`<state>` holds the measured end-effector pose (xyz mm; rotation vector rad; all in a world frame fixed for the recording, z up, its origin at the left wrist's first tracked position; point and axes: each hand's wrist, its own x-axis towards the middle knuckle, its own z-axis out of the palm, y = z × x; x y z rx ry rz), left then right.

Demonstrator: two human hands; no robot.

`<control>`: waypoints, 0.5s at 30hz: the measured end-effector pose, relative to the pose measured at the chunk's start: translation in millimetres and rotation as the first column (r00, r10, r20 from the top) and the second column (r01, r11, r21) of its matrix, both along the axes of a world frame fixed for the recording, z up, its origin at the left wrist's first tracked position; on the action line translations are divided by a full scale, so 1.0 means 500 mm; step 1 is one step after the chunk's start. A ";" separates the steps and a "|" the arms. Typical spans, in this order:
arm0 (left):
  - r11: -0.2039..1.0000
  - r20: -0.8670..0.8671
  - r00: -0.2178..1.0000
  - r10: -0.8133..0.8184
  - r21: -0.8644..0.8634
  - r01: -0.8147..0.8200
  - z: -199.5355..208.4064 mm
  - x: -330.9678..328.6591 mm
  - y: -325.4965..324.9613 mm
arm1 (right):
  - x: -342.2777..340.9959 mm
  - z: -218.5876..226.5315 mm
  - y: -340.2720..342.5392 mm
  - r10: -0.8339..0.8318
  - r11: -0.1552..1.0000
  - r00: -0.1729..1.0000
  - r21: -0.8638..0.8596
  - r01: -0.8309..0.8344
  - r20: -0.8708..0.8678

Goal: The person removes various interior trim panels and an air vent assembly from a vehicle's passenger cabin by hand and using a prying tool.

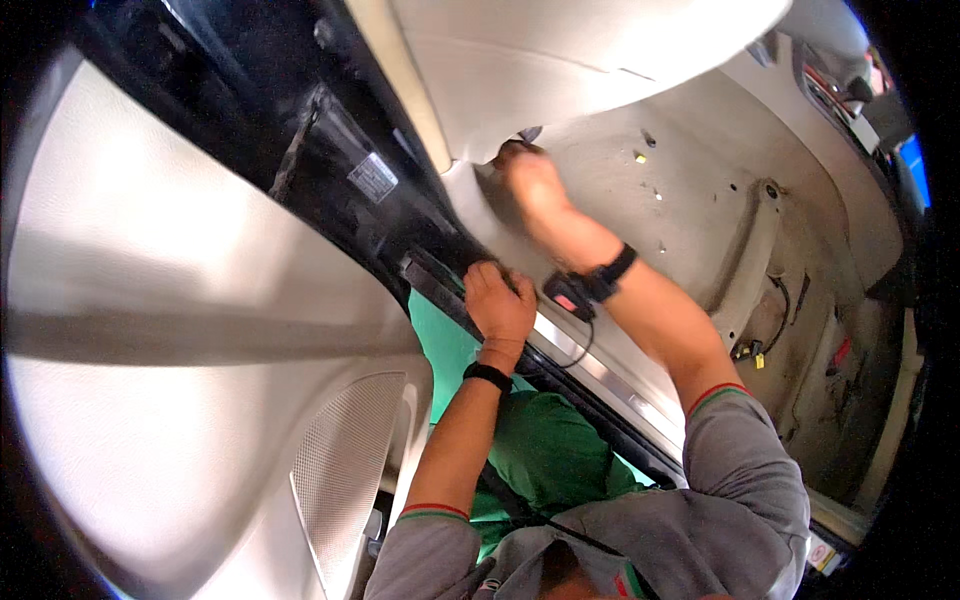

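I am bent over a car's door opening. My left hand (pixel 498 300) is at the foot of the black door pillar (pixel 350 150), its fingers curled over a black door seal (pixel 570 375) that runs along the sill. Farther in, my right hand (pixel 530 178) reaches to the lower end of the beige pillar trim (pixel 430 45); it is smeared by motion and its fingertips are hidden in shadow. Beside the seal lies a light metal sill strip (pixel 610 375). A small black device (pixel 570 296) with a cable is strapped to my right wrist.
At the left a beige door panel (pixel 180 300) with a speaker grille (pixel 350 470) stands open. Bare beige carpet (pixel 690 180) covers the cabin floor, with a raised bracket (pixel 755 240), a yellow connector (pixel 759 361) on loose wires and a red piece (pixel 838 355) to the right.
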<state>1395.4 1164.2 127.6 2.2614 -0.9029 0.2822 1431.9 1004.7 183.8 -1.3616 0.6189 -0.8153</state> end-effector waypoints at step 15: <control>0.998 0.016 0.998 -0.062 -0.018 0.063 0.014 -0.012 0.006 | 0.028 0.174 0.062 -0.096 0.994 0.948 -0.078 0.075 -0.303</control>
